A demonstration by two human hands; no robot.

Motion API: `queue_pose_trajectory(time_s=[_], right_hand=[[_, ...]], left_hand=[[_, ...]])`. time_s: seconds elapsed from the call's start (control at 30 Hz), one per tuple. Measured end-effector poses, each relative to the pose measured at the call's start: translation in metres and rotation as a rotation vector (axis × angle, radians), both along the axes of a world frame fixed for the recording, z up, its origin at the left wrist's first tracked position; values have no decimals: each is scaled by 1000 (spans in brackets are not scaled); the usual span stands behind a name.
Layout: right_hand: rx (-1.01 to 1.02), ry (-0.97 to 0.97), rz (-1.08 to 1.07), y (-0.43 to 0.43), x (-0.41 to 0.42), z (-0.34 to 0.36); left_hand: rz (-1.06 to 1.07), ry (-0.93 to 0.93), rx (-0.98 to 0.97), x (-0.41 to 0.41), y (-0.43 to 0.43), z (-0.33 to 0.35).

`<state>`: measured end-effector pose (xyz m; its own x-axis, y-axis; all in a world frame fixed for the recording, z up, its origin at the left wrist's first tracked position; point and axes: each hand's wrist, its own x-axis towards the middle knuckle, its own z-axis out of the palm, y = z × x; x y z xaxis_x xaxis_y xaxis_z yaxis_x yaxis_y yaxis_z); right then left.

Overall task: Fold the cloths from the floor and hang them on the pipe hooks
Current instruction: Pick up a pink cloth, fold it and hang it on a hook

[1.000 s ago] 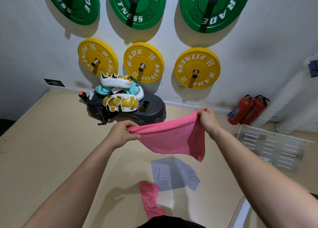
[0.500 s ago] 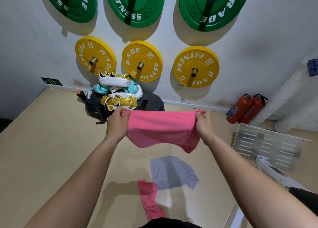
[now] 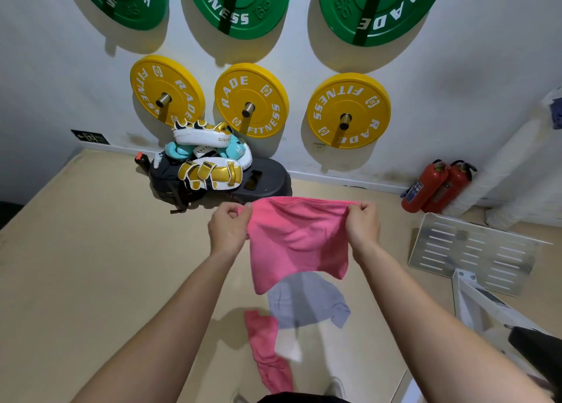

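Beige padded floor (image 3: 91,265) meeting white wall (image 3: 471,52). On wall: three green weight plates (image 3: 240,4) above three yellow weight plates (image 3: 251,99), all on pegs. At wall foot: black base (image 3: 267,177) piled with white, gold and teal boxing pads (image 3: 209,159); two red fire extinguishers (image 3: 431,186) to the right, beside white pipe (image 3: 511,159); slotted metal panel (image 3: 468,250) flat on floor near them. Dark blue fabric (image 3: 556,110) at far right edge, against pipe, detail unclear.

Pink cloth (image 3: 298,241): held in the air in front of body, top edge stretched between both hands, remainder hanging loose and rumpled. Left hand (image 3: 228,229): fingers curled, pinching left top corner. Right hand (image 3: 363,223): fingers curled, pinching right top corner.

On floor below: grey-blue cloth (image 3: 307,302), spread flat, partly hidden behind held cloth; second pink cloth (image 3: 267,351), crumpled in a long strip, touching grey-blue cloth's lower left edge.
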<state>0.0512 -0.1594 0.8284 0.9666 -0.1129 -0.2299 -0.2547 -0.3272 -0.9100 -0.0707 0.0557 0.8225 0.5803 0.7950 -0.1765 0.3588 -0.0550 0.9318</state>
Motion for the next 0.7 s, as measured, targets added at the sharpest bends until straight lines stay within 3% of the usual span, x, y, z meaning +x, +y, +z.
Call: queue_pose_trajectory(time_s=[0.2,0.5,0.7], right_hand=[[208,201,144,20,-55,-34],[335,126,262,30,-93,-33],[294,114,266,32,-93,-31]], left_hand=[[-160,0,-164,-6,-57,-20],[-304,-27,-119,-17,-76,-25],[-222,8,-82,-22,-69,-28]])
